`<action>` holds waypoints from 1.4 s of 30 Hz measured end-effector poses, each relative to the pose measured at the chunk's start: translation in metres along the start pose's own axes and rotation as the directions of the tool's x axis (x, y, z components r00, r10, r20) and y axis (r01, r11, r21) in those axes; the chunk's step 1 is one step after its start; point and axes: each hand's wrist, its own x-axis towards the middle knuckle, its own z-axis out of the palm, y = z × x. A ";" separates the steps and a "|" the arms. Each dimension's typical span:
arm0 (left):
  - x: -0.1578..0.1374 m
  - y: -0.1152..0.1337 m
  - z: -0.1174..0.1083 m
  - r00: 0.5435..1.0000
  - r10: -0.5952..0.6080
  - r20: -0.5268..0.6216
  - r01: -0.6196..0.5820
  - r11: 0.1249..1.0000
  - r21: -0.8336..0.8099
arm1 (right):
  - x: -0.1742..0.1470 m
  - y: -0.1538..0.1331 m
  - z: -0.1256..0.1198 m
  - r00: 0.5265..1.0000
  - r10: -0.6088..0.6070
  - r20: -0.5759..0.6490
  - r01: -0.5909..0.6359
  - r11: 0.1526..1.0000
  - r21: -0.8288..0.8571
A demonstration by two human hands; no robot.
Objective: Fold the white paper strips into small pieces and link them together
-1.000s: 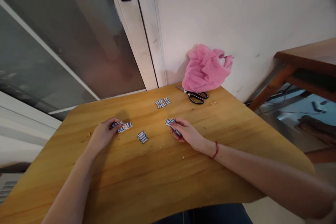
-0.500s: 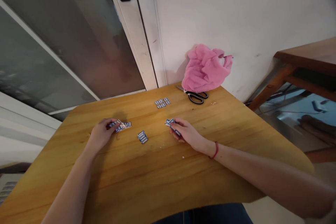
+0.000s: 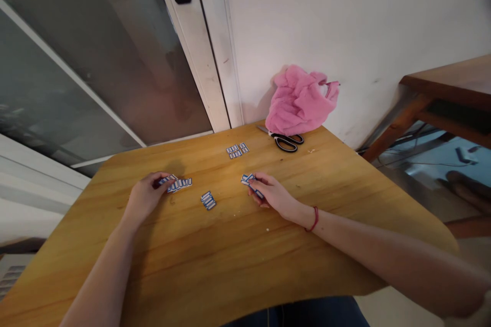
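Your right hand point(image 3: 273, 195) has its thumb and fingers closed in a pinch, gripping a small overlapping bunch, the right cards point(image 3: 247, 179), by the near end; the far end pokes out past your fingertips. Your left hand point(image 3: 144, 195) is curled, its thumb and fingers closed down to a narrow pinch on the near end of the left cards point(image 3: 184, 183), which fan out toward the table's middle. Whether that fan is lifted or rests on the wood, you cannot tell from here.

Between your hands, a little nearer to you, the middle cards point(image 3: 208, 200) lie overlapped on the table point(image 3: 230, 255), touched by neither hand. Beyond them, the far cards point(image 3: 237, 150) lie in neat rows.

All of these look thin, flat and very light, probably stiff enough to hold their shape but easy to bend at a corner. Expect them to slide over one another if you squeeze unevenly. Your best hold is likely by opposite edges, thumb against fingertips; for one lying flat, a fingernail under an edge should serve.

Further out, the scissors point(image 3: 286, 143) sit to the right of the far cards, partly under the pink cloth point(image 3: 301, 102), which is heaped against the wall point(image 3: 356, 25).
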 end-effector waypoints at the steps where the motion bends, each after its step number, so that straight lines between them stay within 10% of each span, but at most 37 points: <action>1: -0.001 0.001 0.001 1.000 0.004 0.001 -0.004 1.000 0.017 | 0.000 0.000 0.000 1.000 0.001 0.001 -0.001 1.000 0.001; 12: 0.000 -0.003 0.001 0.994 0.081 -0.070 -0.078 0.996 0.052 | 0.000 -0.001 0.000 1.000 -0.011 -0.002 0.011 1.000 0.000; 20: 0.003 -0.008 0.000 0.982 0.135 0.135 -0.143 0.988 0.053 | -0.001 0.000 -0.001 1.000 0.000 0.004 0.000 1.000 0.023; 25: 0.002 -0.010 0.006 0.984 0.178 -0.028 -0.168 0.960 0.224 | -0.001 -0.003 0.000 1.000 0.003 -0.004 -0.002 0.996 0.087; 32: -0.027 0.056 0.029 0.965 0.236 -0.115 -0.241 0.970 -0.031 | 0.001 -0.003 -0.001 0.999 -0.028 0.040 0.020 0.983 0.182; 42: -0.068 0.113 0.067 0.952 0.295 0.085 -0.242 0.891 -0.384 | -0.002 0.005 0.001 0.967 -0.109 0.231 0.104 0.994 0.035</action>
